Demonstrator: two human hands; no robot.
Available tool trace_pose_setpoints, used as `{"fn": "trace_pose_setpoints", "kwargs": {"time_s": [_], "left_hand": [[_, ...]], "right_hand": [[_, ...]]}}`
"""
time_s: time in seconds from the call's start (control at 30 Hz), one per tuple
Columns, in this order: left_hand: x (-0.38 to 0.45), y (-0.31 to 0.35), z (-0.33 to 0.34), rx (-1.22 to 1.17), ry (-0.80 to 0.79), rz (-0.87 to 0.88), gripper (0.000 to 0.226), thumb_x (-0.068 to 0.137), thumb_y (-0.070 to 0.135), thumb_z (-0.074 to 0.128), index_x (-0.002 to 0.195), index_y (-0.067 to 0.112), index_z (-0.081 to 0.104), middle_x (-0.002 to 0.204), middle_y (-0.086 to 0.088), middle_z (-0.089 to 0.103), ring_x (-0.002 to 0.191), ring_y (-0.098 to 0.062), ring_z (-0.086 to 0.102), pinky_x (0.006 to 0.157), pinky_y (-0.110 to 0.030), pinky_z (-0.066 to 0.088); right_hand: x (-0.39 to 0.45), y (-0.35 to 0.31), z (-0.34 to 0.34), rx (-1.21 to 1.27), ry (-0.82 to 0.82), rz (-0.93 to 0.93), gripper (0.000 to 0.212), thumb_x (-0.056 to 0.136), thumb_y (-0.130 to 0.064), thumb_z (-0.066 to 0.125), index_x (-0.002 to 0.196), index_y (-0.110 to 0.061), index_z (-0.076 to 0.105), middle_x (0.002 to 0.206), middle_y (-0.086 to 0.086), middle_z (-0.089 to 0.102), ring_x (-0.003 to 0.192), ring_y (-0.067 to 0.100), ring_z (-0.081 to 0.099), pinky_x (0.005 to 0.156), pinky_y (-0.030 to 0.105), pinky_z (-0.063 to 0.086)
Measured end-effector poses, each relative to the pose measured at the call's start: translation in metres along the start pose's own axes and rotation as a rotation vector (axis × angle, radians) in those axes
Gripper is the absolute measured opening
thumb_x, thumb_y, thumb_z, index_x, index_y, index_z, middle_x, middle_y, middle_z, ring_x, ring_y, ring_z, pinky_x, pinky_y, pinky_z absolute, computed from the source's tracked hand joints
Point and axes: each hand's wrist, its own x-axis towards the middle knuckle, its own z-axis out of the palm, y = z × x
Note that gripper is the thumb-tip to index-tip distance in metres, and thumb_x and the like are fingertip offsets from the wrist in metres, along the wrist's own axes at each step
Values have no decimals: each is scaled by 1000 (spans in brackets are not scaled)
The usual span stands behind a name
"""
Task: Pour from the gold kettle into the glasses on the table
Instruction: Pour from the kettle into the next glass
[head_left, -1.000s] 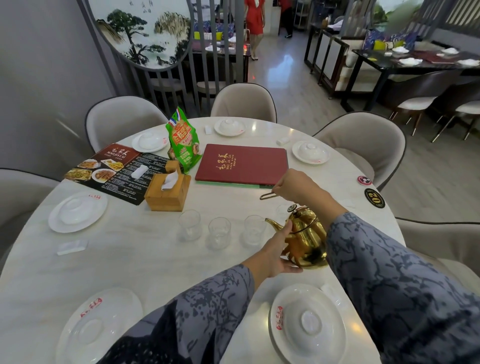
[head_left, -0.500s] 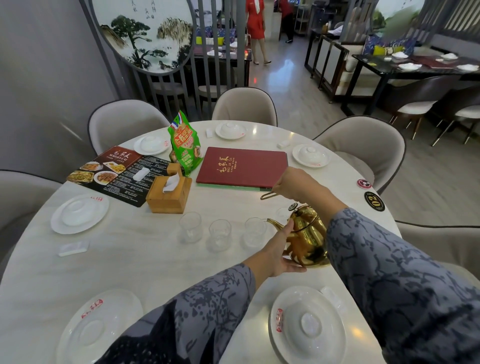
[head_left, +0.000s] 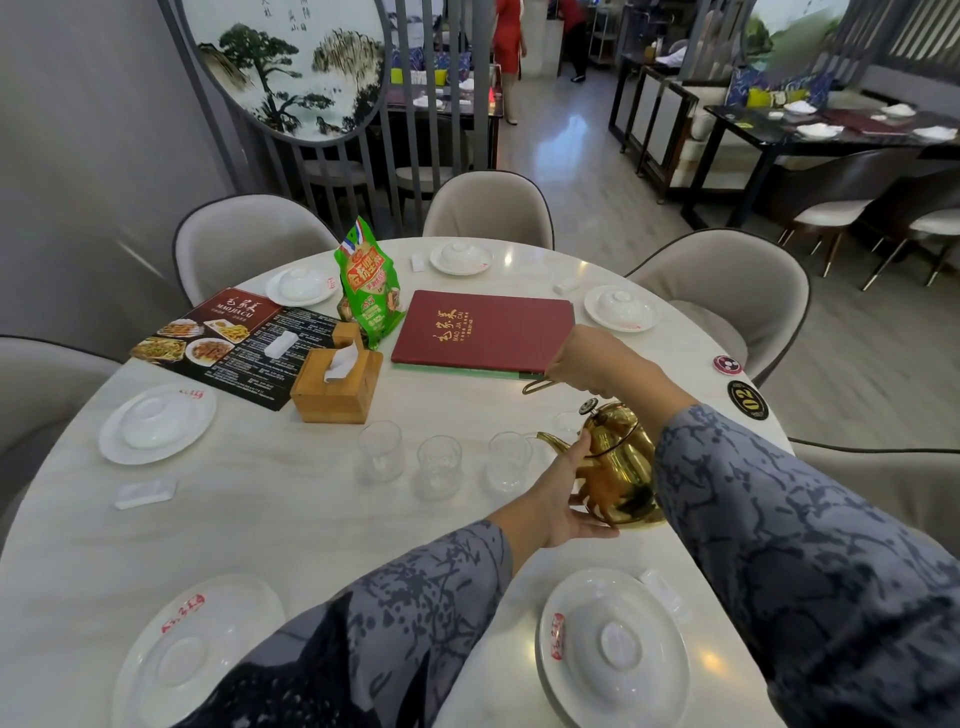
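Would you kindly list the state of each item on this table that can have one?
Gold kettle: tilted, spout over the nearest glass.
Right hand: gripping the handle.
Left hand: supporting the kettle's side.
Three glasses: upright; contents cannot be told.
Red menu: closed, flat.
Tissue box: tissue sticking out.
Green snack bag: upright.
Bowls on plates: inverted.
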Motion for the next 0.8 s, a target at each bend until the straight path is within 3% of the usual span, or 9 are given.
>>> {"fn": "trace_pose_setpoints", "kwargs": {"time_s": [0.27,0.47,0.53,0.63,0.7,0.8], "left_hand": [[8,-3,-6,6,18,-11,63,82,62,62,130,28,38,150,-16,36,133,-42,42,97,-56,49],[18,-8,-14,24,66,-6,63,83,59,64,129,26,39,148,-14,38,134,-42,41,99,-57,47],[23,-11,-19,50,83,4,58,83,59,64,125,26,39,144,-13,42,133,-41,42,100,-57,46],[30,-14,-26,94,95,13,55,85,58,62,122,24,40,127,-10,46,132,-39,44,104,-57,45],[34,-15,-30,128,98,19,55,85,59,61,122,23,42,124,-9,48,129,-38,47,103,-56,46],[37,-16,-35,163,123,27,57,83,60,63,122,23,43,133,-12,50,126,-39,50,100,-56,48]], "right_hand": [[6,6,11,32,-2,44,11,90,-11,57,92,-3,65,69,9,56,51,22,47,47,29,37],[10,17,28,116,21,78,24,87,-11,56,64,-7,53,59,5,44,56,23,40,56,33,36],[10,23,34,154,37,83,24,87,-14,57,71,1,66,63,6,48,62,23,42,58,34,37],[10,31,44,231,54,88,30,88,-16,59,100,6,76,70,13,60,65,21,43,59,34,37],[8,34,49,266,65,75,33,87,-14,57,104,8,74,88,25,75,64,21,44,59,33,38],[0,37,52,311,93,47,32,86,-10,55,102,11,72,108,28,72,60,21,41,56,31,37]]}}
